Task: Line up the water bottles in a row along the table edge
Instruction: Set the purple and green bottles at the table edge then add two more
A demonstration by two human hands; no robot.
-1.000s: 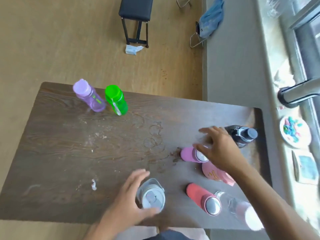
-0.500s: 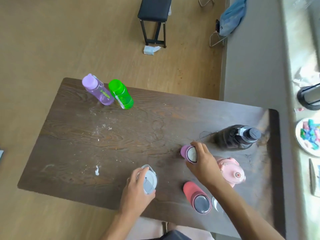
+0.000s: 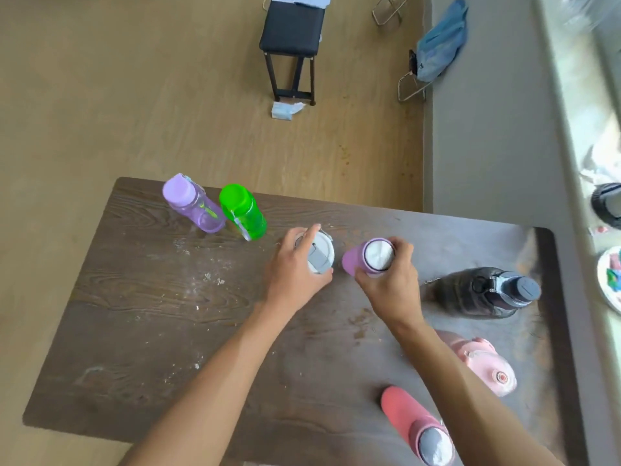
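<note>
Nearby, red bottle (image 3: 415, 425), pink bottle (image 3: 477, 361), dark bottle (image 3: 477, 294) left standing at right side of tabletop (image 3: 134, 331), not yet fetched. Mid-tabletop: left hand (image 3: 295, 277) fingers closed round white-lidded tumbler (image 3: 319, 258); right hand (image 3: 389, 284) fingers closed round mauve bottle (image 3: 369, 262). Both best carried upright, set down just right of green bottle (image 3: 243, 211) (purple bottle (image 3: 193, 203) beside it), bases level with far edge, even gaps kept, lids not knocked together.
</note>
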